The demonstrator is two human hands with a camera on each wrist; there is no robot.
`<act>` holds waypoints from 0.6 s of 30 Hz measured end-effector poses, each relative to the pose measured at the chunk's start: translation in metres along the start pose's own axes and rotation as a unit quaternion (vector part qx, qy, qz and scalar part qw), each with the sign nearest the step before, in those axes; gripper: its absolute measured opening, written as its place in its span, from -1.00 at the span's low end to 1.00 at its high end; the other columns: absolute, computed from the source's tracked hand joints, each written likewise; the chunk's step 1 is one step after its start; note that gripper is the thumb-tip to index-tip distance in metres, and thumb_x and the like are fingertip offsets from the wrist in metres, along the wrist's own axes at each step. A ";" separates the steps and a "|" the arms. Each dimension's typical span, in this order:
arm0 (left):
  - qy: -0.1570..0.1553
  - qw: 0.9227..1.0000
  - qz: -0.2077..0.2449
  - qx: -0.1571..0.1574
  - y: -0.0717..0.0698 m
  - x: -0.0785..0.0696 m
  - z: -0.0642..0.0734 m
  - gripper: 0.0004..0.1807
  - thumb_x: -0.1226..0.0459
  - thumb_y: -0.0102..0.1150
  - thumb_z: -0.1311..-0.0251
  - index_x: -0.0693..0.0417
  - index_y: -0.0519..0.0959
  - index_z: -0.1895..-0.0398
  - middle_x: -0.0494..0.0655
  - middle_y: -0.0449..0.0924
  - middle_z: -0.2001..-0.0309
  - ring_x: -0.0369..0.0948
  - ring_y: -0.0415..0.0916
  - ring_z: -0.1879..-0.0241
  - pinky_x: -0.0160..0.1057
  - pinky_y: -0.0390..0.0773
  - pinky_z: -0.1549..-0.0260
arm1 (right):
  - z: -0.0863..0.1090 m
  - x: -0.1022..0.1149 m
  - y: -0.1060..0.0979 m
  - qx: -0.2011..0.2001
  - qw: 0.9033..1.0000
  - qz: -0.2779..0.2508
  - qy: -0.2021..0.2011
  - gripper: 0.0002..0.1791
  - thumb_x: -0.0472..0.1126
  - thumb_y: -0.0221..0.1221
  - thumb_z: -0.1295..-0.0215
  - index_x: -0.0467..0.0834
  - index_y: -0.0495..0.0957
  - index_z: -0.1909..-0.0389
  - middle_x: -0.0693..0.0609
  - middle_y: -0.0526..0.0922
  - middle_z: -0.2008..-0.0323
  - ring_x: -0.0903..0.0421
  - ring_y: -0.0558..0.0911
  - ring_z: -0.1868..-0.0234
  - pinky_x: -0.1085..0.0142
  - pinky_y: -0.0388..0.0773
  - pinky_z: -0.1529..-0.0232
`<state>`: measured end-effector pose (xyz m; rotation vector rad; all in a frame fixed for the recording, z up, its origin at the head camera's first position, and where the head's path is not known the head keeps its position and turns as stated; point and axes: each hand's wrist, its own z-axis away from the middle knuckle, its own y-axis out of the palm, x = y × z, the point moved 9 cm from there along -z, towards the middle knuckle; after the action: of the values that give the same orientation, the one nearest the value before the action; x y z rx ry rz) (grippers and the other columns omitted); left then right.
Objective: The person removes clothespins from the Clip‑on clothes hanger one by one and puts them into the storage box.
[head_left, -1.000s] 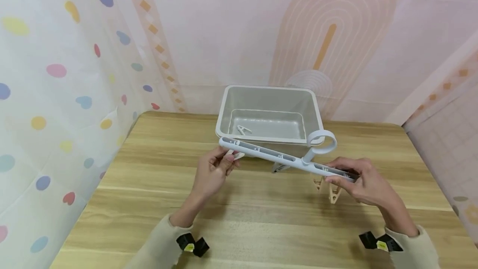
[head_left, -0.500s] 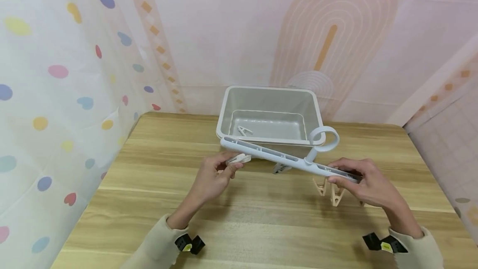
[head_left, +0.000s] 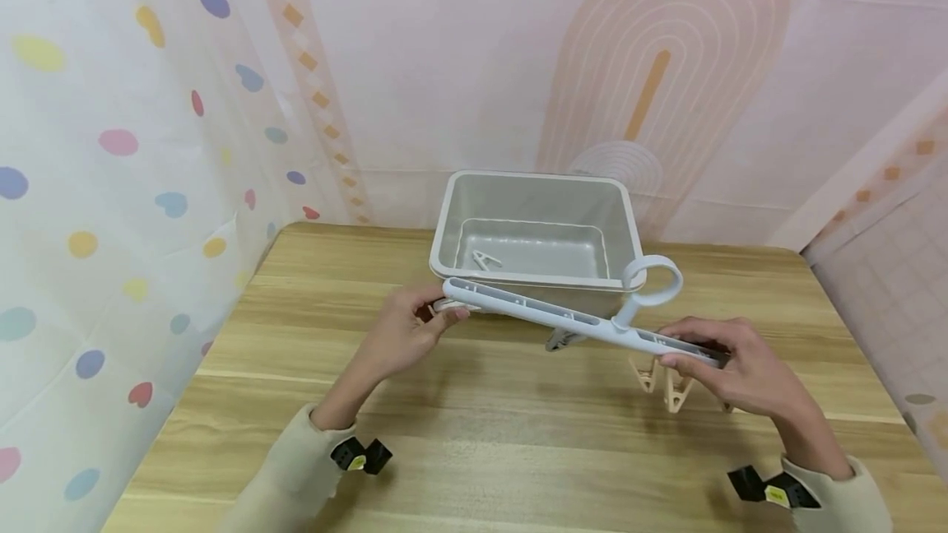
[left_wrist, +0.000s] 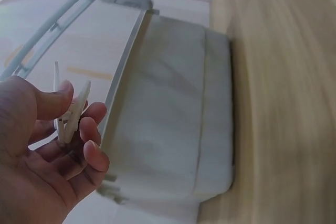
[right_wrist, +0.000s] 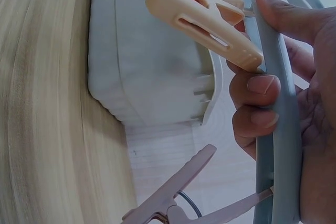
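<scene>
A light-blue plastic hanger bar point(head_left: 533, 312) with a ring hook point(head_left: 653, 280) is held up, tilted, in front of the bin. My right hand point(head_left: 741, 368) grips its right end. Peach clothespins point(head_left: 676, 393) hang from the bar near that hand; the right wrist view also shows a pinkish clothespin point(right_wrist: 173, 187) on it. A grey clip point(head_left: 560, 339) hangs near the bar's middle. At the bar's left end, my left hand point(head_left: 396, 334) pinches a white clothespin point(left_wrist: 72, 114) between thumb and fingers. The bar partly covers that clothespin in the head view.
Behind the bar stands a grey plastic bin point(head_left: 536, 179) on the wooden table point(head_left: 504, 451). One white clothespin point(head_left: 485, 260) lies inside it. Patterned fabric point(head_left: 415, 64) hangs behind and beside the table.
My left hand has shifted left with the white clothespin, which came into fuller view half a second ago and is now partly behind the bar. My right hand and the bar have drifted slightly right.
</scene>
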<state>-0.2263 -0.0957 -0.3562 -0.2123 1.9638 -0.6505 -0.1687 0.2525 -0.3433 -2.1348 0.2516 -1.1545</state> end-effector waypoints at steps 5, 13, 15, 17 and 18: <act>0.013 1.000 -0.004 -0.009 -0.013 -0.001 -0.008 -0.76 0.51 0.28 -0.23 0.11 0.76 0.11 -0.05 0.72 0.41 -0.33 0.44 0.55 -0.33 0.49 0.55 | 0.002 0.000 0.001 0.002 1.000 0.004 0.004 -0.57 -0.49 0.42 -0.12 0.02 0.71 0.07 0.27 0.62 0.51 0.40 0.38 0.65 0.48 0.31 0.70; 0.017 0.999 -0.032 -0.012 -0.026 -0.004 -0.025 -0.80 0.44 0.29 -0.29 0.14 0.75 0.05 -0.02 0.74 0.33 -0.29 0.44 0.52 -0.37 0.48 0.52 | 0.002 0.001 0.000 0.000 1.000 0.003 -0.006 -0.57 -0.50 0.41 -0.11 0.00 0.71 0.07 0.24 0.64 0.48 0.39 0.42 0.63 0.50 0.35 0.66; 0.020 0.999 -0.041 -0.013 -0.029 -0.006 -0.030 -0.82 0.38 0.34 -0.30 0.13 0.76 0.06 -0.03 0.74 0.35 -0.30 0.43 0.55 -0.38 0.46 0.54 | 0.002 0.000 0.000 0.000 1.000 0.002 -0.002 -0.57 -0.50 0.41 -0.11 0.00 0.70 0.07 0.22 0.65 0.47 0.38 0.43 0.62 0.49 0.36 0.65; 0.022 0.999 -0.046 -0.012 -0.031 -0.007 -0.035 -0.82 0.34 0.37 -0.29 0.13 0.76 0.06 -0.04 0.72 0.38 -0.31 0.41 0.58 -0.39 0.43 0.57 | 0.002 -0.001 -0.001 0.001 1.000 0.000 0.003 -0.58 -0.50 0.41 -0.12 0.00 0.70 0.07 0.21 0.66 0.47 0.37 0.46 0.62 0.48 0.38 0.65; 0.022 0.999 -0.048 -0.011 -0.032 -0.008 -0.037 -0.81 0.32 0.38 -0.28 0.12 0.76 0.06 -0.04 0.72 0.39 -0.31 0.40 0.60 -0.39 0.42 0.58 | 0.002 -0.002 -0.001 0.002 1.000 0.000 0.007 -0.58 -0.50 0.40 -0.13 0.01 0.70 0.06 0.21 0.66 0.46 0.37 0.46 0.62 0.48 0.39 0.65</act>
<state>-0.2590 -0.1059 -0.3200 -0.3082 2.0140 -0.7013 -0.1683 0.2550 -0.3448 -2.1242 0.2561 -1.1704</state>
